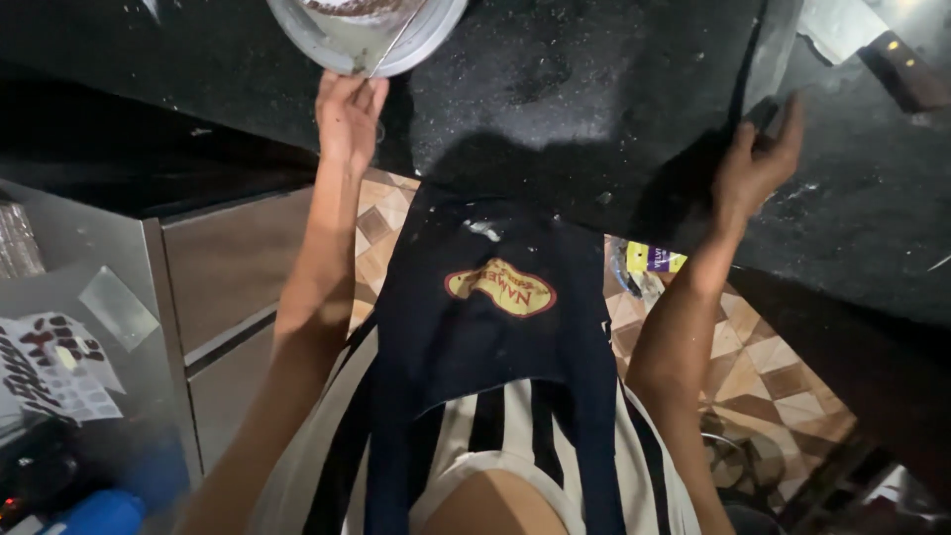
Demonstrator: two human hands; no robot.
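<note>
Both hands busy: your left hand (349, 111) pinches the round metal bowl's (337, 45) rim, right hand (758, 163) grips a dark handle (763, 114), mixing unfinished.

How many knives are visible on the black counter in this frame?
1. A large knife with a dark riveted handle lies on the black counter at the top right, beyond the right hand. The frame edge cuts its blade; others may lie out of view.

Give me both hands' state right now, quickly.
Left hand: pinching the rim of the metal bowl.
Right hand: closed on a dark handle; what tool, cannot tell.
</note>
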